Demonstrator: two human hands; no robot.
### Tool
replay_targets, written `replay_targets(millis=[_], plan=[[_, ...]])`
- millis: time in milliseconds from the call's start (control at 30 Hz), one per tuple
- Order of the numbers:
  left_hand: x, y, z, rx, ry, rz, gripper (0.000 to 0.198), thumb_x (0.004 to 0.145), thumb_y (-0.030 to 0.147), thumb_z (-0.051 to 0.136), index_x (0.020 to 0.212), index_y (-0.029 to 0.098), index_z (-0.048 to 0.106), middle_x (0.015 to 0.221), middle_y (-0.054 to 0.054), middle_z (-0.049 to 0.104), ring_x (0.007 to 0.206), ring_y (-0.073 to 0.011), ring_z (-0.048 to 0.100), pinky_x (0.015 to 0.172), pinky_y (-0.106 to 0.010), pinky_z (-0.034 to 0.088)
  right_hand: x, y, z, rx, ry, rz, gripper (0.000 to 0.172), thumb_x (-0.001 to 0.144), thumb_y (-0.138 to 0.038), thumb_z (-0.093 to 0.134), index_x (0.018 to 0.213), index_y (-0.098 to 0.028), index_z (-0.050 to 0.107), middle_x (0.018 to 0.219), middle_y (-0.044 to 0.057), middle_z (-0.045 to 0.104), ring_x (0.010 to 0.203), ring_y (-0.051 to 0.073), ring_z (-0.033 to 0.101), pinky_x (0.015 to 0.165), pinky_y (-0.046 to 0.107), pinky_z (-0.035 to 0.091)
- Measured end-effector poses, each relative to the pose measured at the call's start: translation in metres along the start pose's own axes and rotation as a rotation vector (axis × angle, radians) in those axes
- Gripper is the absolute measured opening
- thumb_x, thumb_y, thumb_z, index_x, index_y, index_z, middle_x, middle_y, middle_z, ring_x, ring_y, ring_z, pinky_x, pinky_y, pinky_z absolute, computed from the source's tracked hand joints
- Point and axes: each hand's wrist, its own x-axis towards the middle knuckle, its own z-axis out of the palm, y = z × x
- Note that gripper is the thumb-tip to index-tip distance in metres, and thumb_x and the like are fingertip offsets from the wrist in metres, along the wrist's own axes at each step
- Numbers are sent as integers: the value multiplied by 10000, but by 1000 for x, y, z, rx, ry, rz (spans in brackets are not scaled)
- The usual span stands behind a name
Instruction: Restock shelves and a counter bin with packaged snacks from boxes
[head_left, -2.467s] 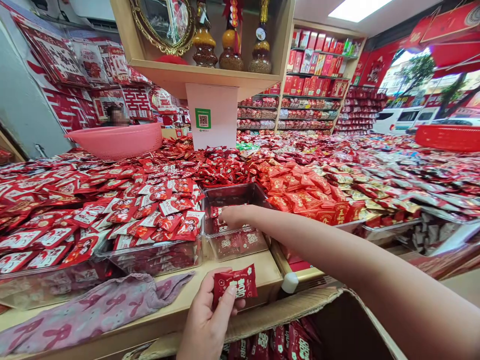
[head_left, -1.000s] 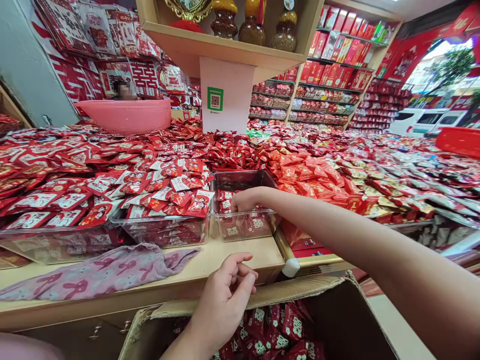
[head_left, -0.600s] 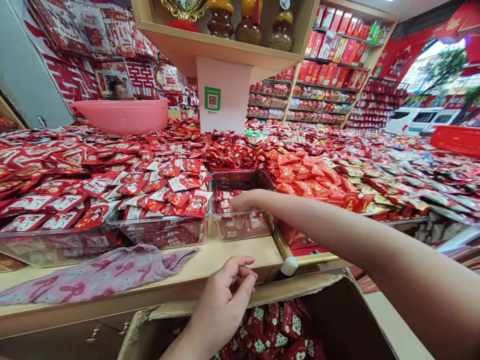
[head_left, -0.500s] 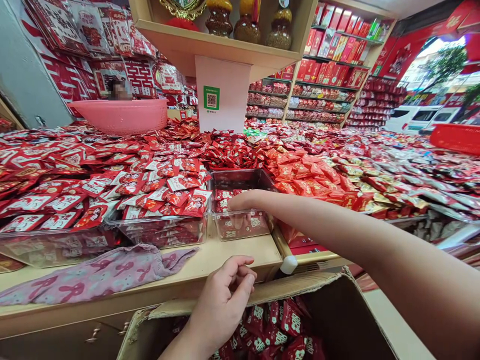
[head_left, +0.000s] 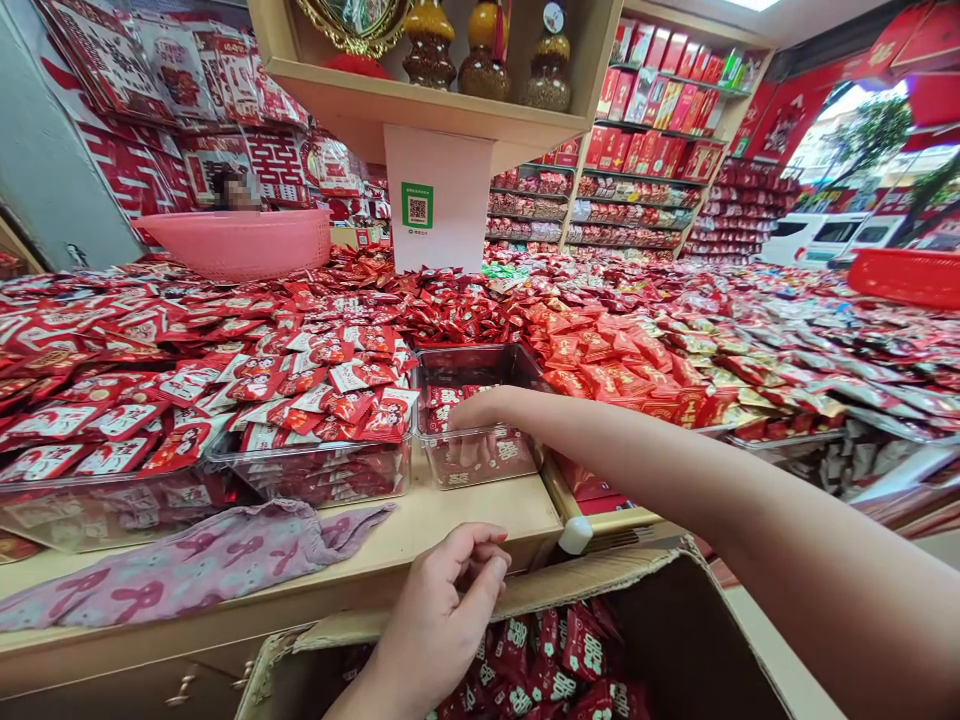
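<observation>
My right hand (head_left: pixel 474 425) reaches down into a clear plastic bin (head_left: pixel 480 358) on the counter. Its fingers show blurrily through the front wall, pointing down and apart among dark red candy packets (head_left: pixel 442 402); I make out nothing gripped in them. My left hand (head_left: pixel 454 595) hovers above the near edge of a cardboard box (head_left: pixel 600 575), loosely curled, with a gap between thumb and fingers and nothing visible inside. More of the same dark red packets (head_left: pixel 559 655) with pale lettering lie in the box, partly hidden by my left hand and forearm.
Left of the bin stands another clear bin (head_left: pixel 315 465) heaped with red-and-white packets. A pink rabbit-print cloth (head_left: pixel 187 560) lies along the counter edge. Orange-red packets (head_left: pixel 600 350) are piled to the right. Farther back are a pink basket (head_left: pixel 240 245) and an overhanging shelf (head_left: pixel 420 100).
The view has shifted slightly. My right hand has moved a little within the bin, its fingers now lower against the front wall. My left hand keeps nearly the same pose.
</observation>
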Motion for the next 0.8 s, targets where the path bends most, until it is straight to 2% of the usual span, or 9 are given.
replay_targets(millis=[233, 367, 600, 733, 800], plan=[[0, 2, 1, 6, 10, 0, 205, 812, 321, 461, 960, 207, 546, 829, -30, 634, 729, -149, 596, 704, -271, 462, -2, -1, 1, 15, 50, -6, 405, 729, -403, 541, 1009, -117, 604, 800, 81, 667, 731, 182, 630, 623, 268, 474], [0, 2, 1, 11, 20, 14, 191, 808, 314, 467, 927, 204, 568, 762, -18, 628, 712, -149, 596, 688, -262, 465, -3, -3, 0, 1, 41, -15, 443, 658, -367, 633, 1023, -119, 595, 799, 67, 665, 736, 178, 627, 633, 261, 475], [0, 1, 0, 26, 10, 3, 196, 813, 325, 461, 919, 205, 575, 751, -15, 615, 718, -151, 595, 681, -255, 463, 3, -1, -4, 1, -113, 15, 502, 607, -355, 680, 1041, -123, 582, 831, 58, 653, 754, 171, 621, 632, 254, 479], [1, 2, 0, 35, 5, 10, 197, 814, 323, 461, 919, 201, 576, 751, -16, 618, 717, -152, 591, 681, -256, 460, 0, -3, -5, -16, -148, 19, 493, 606, -338, 685, 1045, -138, 583, 845, 51, 653, 758, 164, 619, 644, 250, 475], [1, 2, -1, 39, 4, 13, 196, 811, 318, 466, 915, 199, 580, 765, -21, 629, 714, -152, 590, 678, -256, 458, -8, -5, -8, -59, -71, 9, 448, 630, -325, 669, 1034, -147, 592, 852, 49, 655, 741, 152, 619, 649, 243, 470]])
